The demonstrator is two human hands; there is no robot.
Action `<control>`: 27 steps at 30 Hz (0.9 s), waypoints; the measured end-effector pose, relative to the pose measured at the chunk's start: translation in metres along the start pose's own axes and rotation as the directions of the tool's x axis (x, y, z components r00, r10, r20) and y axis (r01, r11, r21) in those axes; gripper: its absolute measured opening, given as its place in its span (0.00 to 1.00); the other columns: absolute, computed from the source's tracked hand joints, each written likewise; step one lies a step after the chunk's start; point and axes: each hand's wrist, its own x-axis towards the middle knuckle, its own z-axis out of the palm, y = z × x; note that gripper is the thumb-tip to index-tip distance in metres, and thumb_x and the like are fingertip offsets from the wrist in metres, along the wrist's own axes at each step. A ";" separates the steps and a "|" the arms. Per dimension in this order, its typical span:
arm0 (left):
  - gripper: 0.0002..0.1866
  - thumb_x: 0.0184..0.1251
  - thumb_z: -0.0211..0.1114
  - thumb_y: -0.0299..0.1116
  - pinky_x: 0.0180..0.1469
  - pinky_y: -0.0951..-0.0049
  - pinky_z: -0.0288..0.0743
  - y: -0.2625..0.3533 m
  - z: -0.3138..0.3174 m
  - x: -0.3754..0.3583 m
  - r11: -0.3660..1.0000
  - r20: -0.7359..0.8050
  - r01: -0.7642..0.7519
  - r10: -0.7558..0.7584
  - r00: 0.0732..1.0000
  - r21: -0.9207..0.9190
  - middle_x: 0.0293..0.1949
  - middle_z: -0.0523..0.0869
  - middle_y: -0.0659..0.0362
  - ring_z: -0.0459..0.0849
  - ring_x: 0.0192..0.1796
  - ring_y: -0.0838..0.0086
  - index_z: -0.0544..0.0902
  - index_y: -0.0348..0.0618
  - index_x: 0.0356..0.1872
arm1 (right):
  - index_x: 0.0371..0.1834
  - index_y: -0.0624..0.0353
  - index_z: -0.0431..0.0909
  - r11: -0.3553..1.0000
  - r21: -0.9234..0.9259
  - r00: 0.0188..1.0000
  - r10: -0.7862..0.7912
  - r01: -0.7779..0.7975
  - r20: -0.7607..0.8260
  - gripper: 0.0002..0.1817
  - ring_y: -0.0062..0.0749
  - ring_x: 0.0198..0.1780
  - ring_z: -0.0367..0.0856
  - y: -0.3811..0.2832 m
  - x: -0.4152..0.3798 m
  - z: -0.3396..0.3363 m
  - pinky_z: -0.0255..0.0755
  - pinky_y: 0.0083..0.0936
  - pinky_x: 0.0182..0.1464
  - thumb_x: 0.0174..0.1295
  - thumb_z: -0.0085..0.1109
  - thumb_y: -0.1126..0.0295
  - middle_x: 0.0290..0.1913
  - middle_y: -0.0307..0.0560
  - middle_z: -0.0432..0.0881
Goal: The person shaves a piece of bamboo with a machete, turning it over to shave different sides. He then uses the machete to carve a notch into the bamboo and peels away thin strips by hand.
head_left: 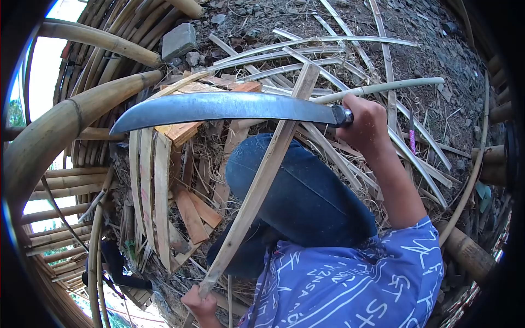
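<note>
My right hand is closed round the handle of a large curved machete, whose broad blade stretches left across the view. Below the blade, a long wooden strip runs diagonally over my bent knee. The blade passes over its upper part; whether the two touch I cannot tell. At the strip's lower end, my left hand grips it with curled fingers. Beneath the blade's left half is a wooden block, with pale split strips leaning beside it.
Long split strips lie crossed on the ground at the upper right. Thick bamboo poles stand at the left, near a grey concrete block. A person in dark clothing is at the lower left. More bamboo lies at the right.
</note>
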 end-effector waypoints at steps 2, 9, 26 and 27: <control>0.11 0.46 0.59 0.24 0.18 0.57 0.58 -0.001 0.000 -0.002 1.000 0.006 0.005 -0.005 1.000 0.011 0.12 0.64 0.46 0.67 0.15 0.47 0.65 0.39 0.13 | 0.25 0.58 0.73 1.000 0.001 1.000 -0.004 0.004 0.005 0.11 0.49 0.27 0.82 0.003 0.004 0.000 0.77 0.41 0.32 0.37 0.62 0.72 0.24 0.52 0.80; 0.15 0.50 0.61 0.27 0.18 0.57 0.57 -0.004 -0.003 -0.007 0.997 0.024 0.005 -0.006 1.000 0.076 0.11 0.64 0.46 0.67 0.14 0.47 0.63 0.39 0.12 | 0.24 0.58 0.72 0.996 -0.082 0.999 0.042 -0.042 -0.008 0.11 0.51 0.30 0.82 0.020 0.012 0.002 0.77 0.43 0.33 0.39 0.64 0.71 0.24 0.54 0.81; 0.10 0.43 0.56 0.25 0.19 0.57 0.58 -0.016 0.005 -0.021 1.000 0.037 -0.014 0.014 0.999 -0.016 0.12 0.63 0.45 0.67 0.15 0.47 0.63 0.38 0.13 | 0.26 0.56 0.75 0.989 -0.107 0.993 0.089 -0.097 -0.078 0.11 0.51 0.30 0.82 0.047 0.023 0.013 0.77 0.43 0.34 0.38 0.66 0.69 0.24 0.52 0.81; 0.10 0.43 0.55 0.25 0.19 0.57 0.58 -0.018 0.007 -0.025 0.997 0.044 0.024 -0.021 0.999 -0.070 0.12 0.63 0.45 0.67 0.15 0.47 0.63 0.38 0.13 | 0.25 0.56 0.75 0.991 -0.097 0.993 0.088 -0.096 -0.083 0.11 0.51 0.30 0.83 0.051 0.022 0.017 0.77 0.43 0.34 0.38 0.66 0.69 0.24 0.52 0.81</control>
